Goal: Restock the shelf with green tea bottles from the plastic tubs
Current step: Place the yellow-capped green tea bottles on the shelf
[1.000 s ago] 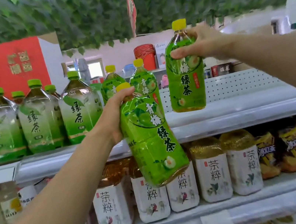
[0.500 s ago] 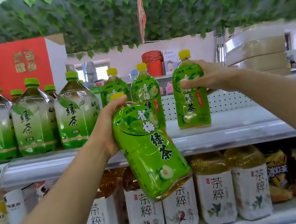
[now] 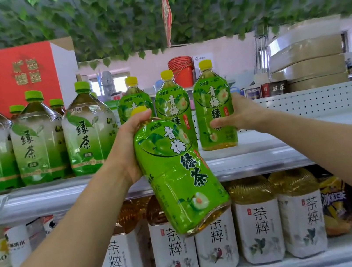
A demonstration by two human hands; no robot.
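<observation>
A canopy of green leaves point(image 3: 106, 17) hangs across the top of the view; below it the upper shelf point(image 3: 276, 147) runs from side to side, with a lower shelf point(image 3: 350, 251) under it. A red box point(image 3: 7, 77) stands at the back left of the upper shelf; in front of it is a row of large green-capped bottles point(image 3: 40, 141), upright and close together. On the lower shelf stand white-labelled bottles point(image 3: 258, 224), with snack bags point(image 3: 343, 206) to their right.

The tilted green tea bottle point(image 3: 182, 178) is held in the air in front of the upper shelf's edge, yellow cap up and to the left, base down and to the right; the left hand point(image 3: 130, 145) grips its shoulder just below the cap, fingers curled round it. The upright green tea bottle point(image 3: 214, 113) stands on the upper shelf, just right of 2 more yellow-capped bottles point(image 3: 173, 108); the right hand point(image 3: 239, 114) clasps its right side, fingers wrapped behind and thumb at the front.
</observation>
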